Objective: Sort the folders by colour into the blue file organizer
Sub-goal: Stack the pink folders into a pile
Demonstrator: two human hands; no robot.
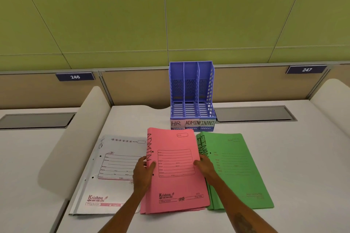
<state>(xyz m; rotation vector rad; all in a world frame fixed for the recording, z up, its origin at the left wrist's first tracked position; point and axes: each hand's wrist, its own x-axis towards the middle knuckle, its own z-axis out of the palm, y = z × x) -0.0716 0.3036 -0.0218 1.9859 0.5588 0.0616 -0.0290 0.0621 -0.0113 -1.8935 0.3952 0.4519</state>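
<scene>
On a white desk (284,157), the pink ADMIN folder (176,172) is clasped at both edges by the left hand (143,173) and right hand (205,165), seemingly squared for lifting toward the empty blue file organizer (192,96) just behind; white folders (111,172) and green folders (236,170) flank it.

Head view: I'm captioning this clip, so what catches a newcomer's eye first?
The pink folders at centre, gripped at both side edges by the left hand and right hand. White folders lie left, green folders right, the empty blue file organizer behind.
</scene>
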